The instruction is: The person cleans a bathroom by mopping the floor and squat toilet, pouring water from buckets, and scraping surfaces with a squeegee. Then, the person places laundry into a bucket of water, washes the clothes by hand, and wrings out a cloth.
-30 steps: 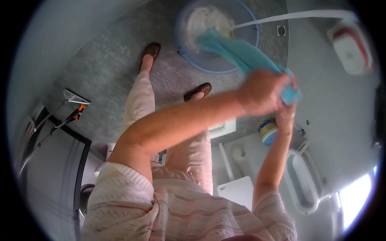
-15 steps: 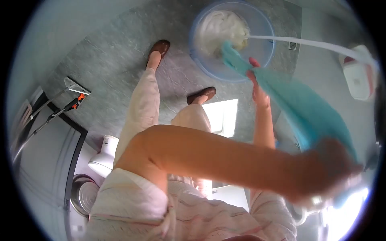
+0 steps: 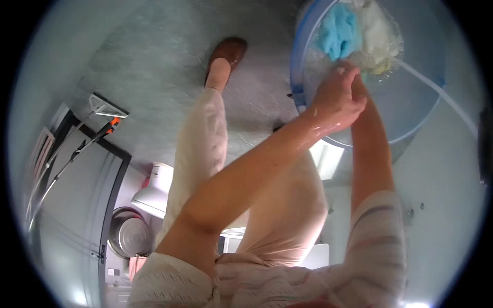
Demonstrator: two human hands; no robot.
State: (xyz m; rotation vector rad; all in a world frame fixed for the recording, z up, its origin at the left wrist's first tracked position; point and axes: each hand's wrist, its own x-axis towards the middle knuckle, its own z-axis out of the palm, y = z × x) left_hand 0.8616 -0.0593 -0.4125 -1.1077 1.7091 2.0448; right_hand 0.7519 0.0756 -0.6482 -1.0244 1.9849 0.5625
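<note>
A blue tub (image 3: 297, 66) at the upper right holds water. In it lie a bunched turquoise cloth (image 3: 339, 32) and a whitish cloth (image 3: 379, 33) beside it. My left hand (image 3: 336, 97) is wet and reaches across over the tub's near part, its fingers curled in front of my right wrist; what they hold is hidden. My right hand (image 3: 353, 74) is mostly behind it, close to the turquoise cloth's lower end, and its fingers are largely covered.
A white strip or hose (image 3: 436, 88) runs from the tub to the right. My brown shoe (image 3: 229, 51) is on the grey floor (image 3: 154, 66). Long-handled tools (image 3: 77, 149) lean by a grey door (image 3: 77, 205) at the left. Metal basins (image 3: 133, 236) stand lower left.
The turquoise cloth, stretched between my hands before, is now bunched in the tub. My left hand has swung from the lower right up to the tub. The tub appears larger and farther right.
</note>
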